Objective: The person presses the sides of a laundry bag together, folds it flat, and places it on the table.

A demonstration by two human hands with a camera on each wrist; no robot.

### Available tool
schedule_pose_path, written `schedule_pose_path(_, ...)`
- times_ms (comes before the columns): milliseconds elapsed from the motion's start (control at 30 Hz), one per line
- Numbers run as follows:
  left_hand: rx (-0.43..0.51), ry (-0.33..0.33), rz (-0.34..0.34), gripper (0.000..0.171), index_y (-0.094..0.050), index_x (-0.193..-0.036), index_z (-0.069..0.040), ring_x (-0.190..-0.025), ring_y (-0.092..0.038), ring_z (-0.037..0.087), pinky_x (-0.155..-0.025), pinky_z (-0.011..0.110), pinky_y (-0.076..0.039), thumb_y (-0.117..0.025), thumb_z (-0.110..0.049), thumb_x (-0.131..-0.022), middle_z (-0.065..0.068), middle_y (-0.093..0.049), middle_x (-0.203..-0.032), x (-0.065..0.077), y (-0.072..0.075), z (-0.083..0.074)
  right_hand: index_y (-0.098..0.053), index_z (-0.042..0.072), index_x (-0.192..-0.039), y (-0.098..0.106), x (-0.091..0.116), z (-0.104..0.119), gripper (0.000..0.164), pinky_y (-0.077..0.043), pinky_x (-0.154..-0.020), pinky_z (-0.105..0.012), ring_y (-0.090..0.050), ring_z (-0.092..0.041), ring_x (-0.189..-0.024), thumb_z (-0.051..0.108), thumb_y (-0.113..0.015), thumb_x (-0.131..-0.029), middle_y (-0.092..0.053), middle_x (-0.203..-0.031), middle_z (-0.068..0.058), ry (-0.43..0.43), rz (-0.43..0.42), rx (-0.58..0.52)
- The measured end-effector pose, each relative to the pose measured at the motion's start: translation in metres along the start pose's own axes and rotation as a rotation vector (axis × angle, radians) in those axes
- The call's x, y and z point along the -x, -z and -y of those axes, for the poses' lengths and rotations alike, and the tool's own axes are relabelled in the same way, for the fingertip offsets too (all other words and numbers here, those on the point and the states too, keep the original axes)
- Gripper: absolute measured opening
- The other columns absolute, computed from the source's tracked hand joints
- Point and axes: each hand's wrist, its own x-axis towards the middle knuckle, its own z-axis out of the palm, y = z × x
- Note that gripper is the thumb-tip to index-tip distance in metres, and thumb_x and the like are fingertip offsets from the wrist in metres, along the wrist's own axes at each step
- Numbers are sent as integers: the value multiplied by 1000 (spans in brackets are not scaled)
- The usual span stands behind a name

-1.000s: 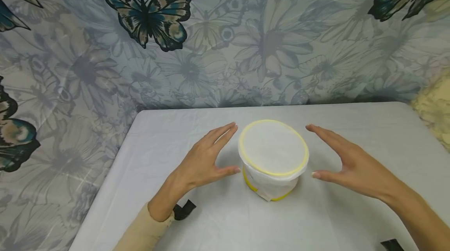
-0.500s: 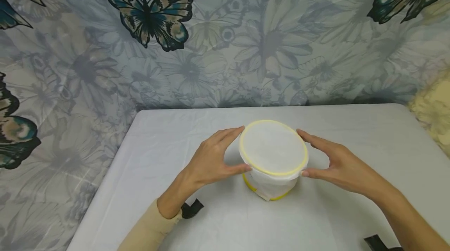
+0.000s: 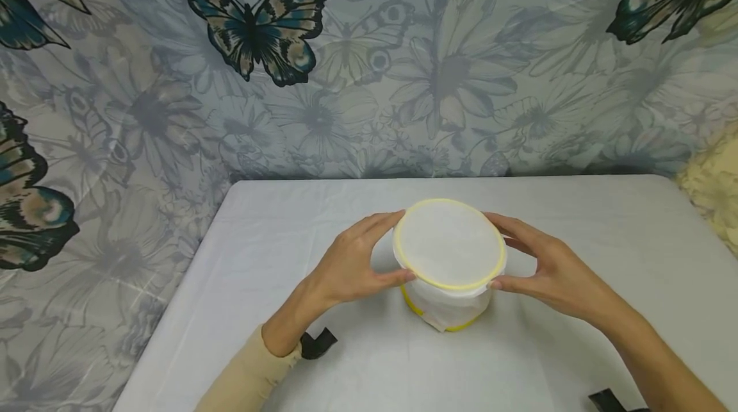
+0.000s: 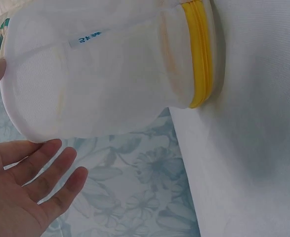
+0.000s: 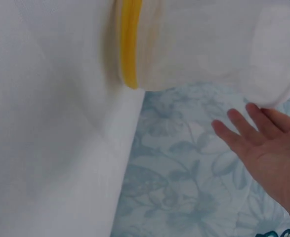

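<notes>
A white cylindrical mesh laundry bag (image 3: 450, 245) with yellow piping round its top stands upright on the white-covered table (image 3: 323, 207). Low on its side runs a yellow zipper (image 4: 200, 54), and a small blue-lettered label (image 4: 88, 38) shows in the left wrist view. My left hand (image 3: 348, 264) holds the left side of the top rim, thumb in front and index finger behind. Opposite it, my right hand (image 3: 553, 271) holds the right side of the rim in the same way. In both wrist views the other fingers of each hand (image 4: 16, 182) (image 5: 268, 143) spread away from the mesh.
Behind the table hangs a grey floral cloth (image 3: 357, 111) with printed butterflies. A pale yellow ruffled thing (image 3: 712, 181) sits at the right edge. Black straps (image 3: 318, 343) show at my wrists.
Both hands have moved inward from either side of the mesh laundry bag and now hold its top rim. The bag stays in its place on the table.
</notes>
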Motion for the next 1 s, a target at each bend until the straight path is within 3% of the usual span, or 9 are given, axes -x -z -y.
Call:
schedule_pose_path(267, 109, 29, -1, 85, -47, -147, -8, -120, -57, 13, -96, 32, -51, -83, -44, -79, 1, -57, -136, -1, -2, 3, -39, 13, -153, 0, 3, 0, 91, -39, -104, -14, -41, -4, -137, 1, -85, -75, -47, -150, -4, -4, -11, -40)
schedule_pose_path(633, 286, 81, -23, 77, -54, -142, -9, -101, -64, 10, -83, 25, -56, -89, -27, -76, 1, -63, -125, 0, -9, 5, -41, 12, -152, -5, 5, -3, 91, -42, -99, -13, -50, -4, -127, -3, -85, -73, -52, -144, -6, -30, -50, -97)
schedule_pose_path(833, 430, 181, 27, 78, -51, -145, -9, -85, -69, 15, -70, 24, -59, -88, -17, -76, 4, -60, -132, 0, -10, 1, -39, 16, -154, -9, 7, -1, 93, -50, -86, -14, -60, -4, -106, 2, -86, -75, -50, -143, -4, -73, -63, -80)
schedule_pose_path(1000, 570, 284, 85, 81, -45, -149, -10, -91, -69, 15, -74, 27, -59, -85, -6, -78, 7, -54, -140, -2, -11, -3, -35, 18, -156, -11, 9, -1, 95, -54, -81, -19, -61, -7, -101, 2, -84, -77, -46, -146, -10, -101, -48, -128)
